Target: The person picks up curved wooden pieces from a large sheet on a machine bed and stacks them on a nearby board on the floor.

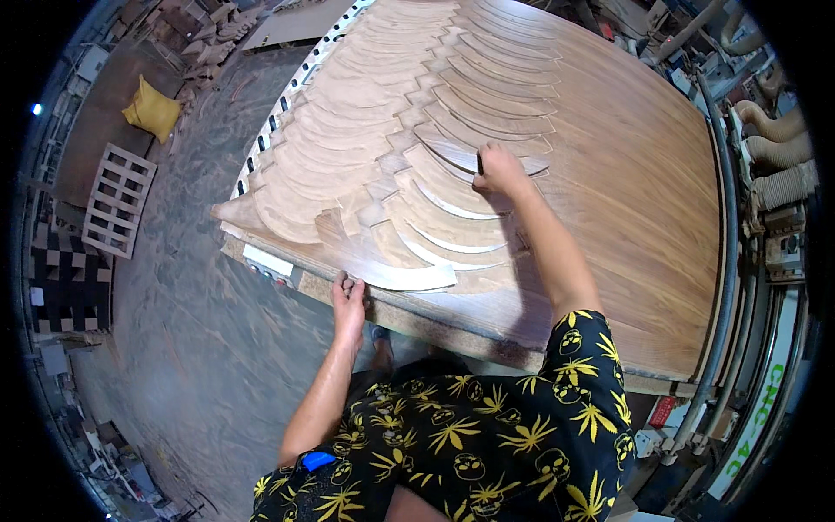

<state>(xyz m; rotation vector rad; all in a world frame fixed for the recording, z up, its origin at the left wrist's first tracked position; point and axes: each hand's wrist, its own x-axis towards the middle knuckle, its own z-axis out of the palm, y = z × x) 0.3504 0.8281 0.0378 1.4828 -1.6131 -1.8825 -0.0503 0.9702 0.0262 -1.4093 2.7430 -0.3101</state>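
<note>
A large brown wooden panel [635,209] lies in front of me, with rows of thin curved cut pieces. My right hand [502,170] is closed above the right row. Its fingers are round a small dark object [478,163], partly hidden by the hand, over one crescent-shaped wood piece [450,153]. At the near left edge, my left hand [348,304] has its fingers curled against the rim of a broad curved wood piece [404,277], seemingly gripping it. That piece sits at an angle over the cut area. Narrow pale gaps show between several crescents near my right forearm.
Fine dust coats the pale cut area [326,122]. A dark pipe [726,200] runs along the panel's right side, near ribbed hoses [774,143]. Left on the dusty floor [187,235] are a yellow sack [152,109] and a slatted pallet [120,202].
</note>
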